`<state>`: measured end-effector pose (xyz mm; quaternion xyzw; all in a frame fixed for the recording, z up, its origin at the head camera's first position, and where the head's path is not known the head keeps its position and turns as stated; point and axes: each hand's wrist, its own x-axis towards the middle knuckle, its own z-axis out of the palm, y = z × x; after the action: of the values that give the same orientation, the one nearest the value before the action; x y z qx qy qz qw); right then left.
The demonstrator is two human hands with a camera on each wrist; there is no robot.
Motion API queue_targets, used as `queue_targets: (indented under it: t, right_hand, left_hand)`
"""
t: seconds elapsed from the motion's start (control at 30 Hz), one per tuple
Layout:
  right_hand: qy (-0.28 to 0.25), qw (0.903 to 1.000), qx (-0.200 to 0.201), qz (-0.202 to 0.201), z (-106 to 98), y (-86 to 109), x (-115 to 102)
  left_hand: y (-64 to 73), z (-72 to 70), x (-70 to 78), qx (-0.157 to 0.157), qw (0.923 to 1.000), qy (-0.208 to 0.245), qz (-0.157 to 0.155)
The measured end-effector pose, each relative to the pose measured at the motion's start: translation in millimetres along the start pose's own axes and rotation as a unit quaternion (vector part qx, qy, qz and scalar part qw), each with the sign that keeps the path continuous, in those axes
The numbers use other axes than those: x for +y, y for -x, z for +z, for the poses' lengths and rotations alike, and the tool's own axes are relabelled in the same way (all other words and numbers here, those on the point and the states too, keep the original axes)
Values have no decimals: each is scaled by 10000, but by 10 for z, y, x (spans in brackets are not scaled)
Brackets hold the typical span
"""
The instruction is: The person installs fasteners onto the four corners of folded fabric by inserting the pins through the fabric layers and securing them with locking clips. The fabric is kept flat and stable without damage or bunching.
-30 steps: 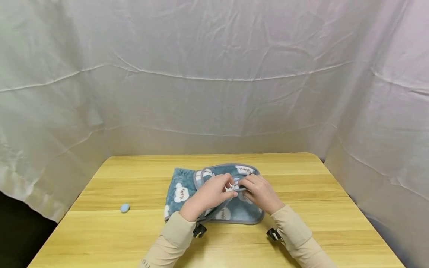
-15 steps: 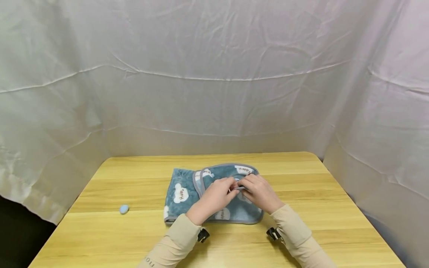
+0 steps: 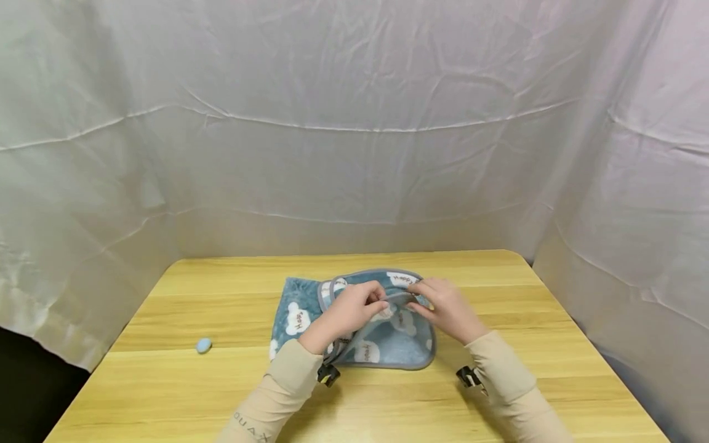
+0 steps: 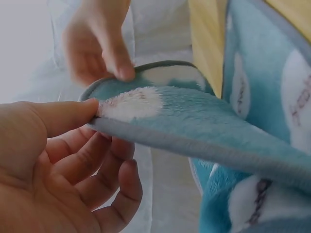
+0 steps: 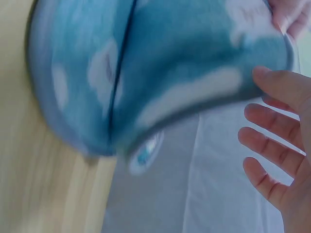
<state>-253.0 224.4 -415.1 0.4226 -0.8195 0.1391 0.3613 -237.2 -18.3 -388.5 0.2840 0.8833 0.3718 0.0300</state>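
Observation:
A teal fleece cloth (image 3: 418, 347) with grey piped edges and white bear shapes reading "Happy" lies folded on the table. Its upper flap is lifted off the layers below. My left hand (image 3: 351, 311) pinches the flap's edge between thumb and index finger, the other fingers loosely curled beneath, as the left wrist view shows. Across from it, my right hand (image 3: 448, 311) pinches the same flap farther right along the edge. In the right wrist view the right thumb (image 5: 274, 83) lies over the flap, with the remaining fingers spread apart from it.
A small light-blue oval object (image 3: 204, 345) sits on the wooden table (image 3: 166, 394), left of the cloth. Pale grey curtains (image 3: 354, 184) hang behind the table and at both sides.
The flap's edge has been raised and spread between the hands. My right hand has moved right and slightly up; the left has shifted a little left after closing in beside the right.

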Motion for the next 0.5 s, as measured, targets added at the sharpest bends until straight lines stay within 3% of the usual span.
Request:
queue_targets:
  t: [0.17,0.27,0.37,0.5]
  right_hand:
    - [95,9997,100,222,-200,140,161]
    - [233,9987,64,450,-329,269,230]
    - [464,9961,-90,748,-445,413,279]
    - [686,9912,-325,1080,-547,604,330]
  left_hand:
    - [-27,-132,-116,165,9986,443,-254]
    - [-22,-193,-210,292,9938,919,-562]
    - [-16,-237,-311,402,9825,1546,-963]
    - [-32,-257,-480,619,9606,2273,-1474]
